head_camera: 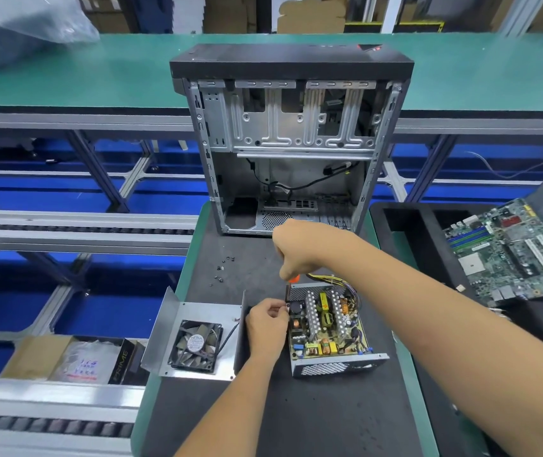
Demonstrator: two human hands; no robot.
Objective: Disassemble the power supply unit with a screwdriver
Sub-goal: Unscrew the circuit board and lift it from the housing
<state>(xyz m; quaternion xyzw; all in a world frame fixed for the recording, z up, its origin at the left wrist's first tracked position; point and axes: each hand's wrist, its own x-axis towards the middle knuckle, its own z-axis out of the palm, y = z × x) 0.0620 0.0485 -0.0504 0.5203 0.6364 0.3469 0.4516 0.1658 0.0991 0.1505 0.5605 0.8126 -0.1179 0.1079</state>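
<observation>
The open power supply unit [328,328] sits on the dark mat, its circuit board with coils and heat sinks exposed. Its removed metal cover [177,324], with a black fan [196,345] mounted in it, lies to the left. My right hand [300,249] grips a screwdriver [288,288] with an orange handle, held upright, tip down at the unit's left far corner. My left hand [268,319] pinches at the unit's left edge, right beside the screwdriver shaft. Several small loose screws [222,268] lie on the mat beyond the cover.
An empty computer case [291,140] stands upright at the far end of the mat. A green motherboard [511,252] lies in a black foam tray on the right. A cardboard box [65,357] with bags sits low on the left, beside roller conveyors.
</observation>
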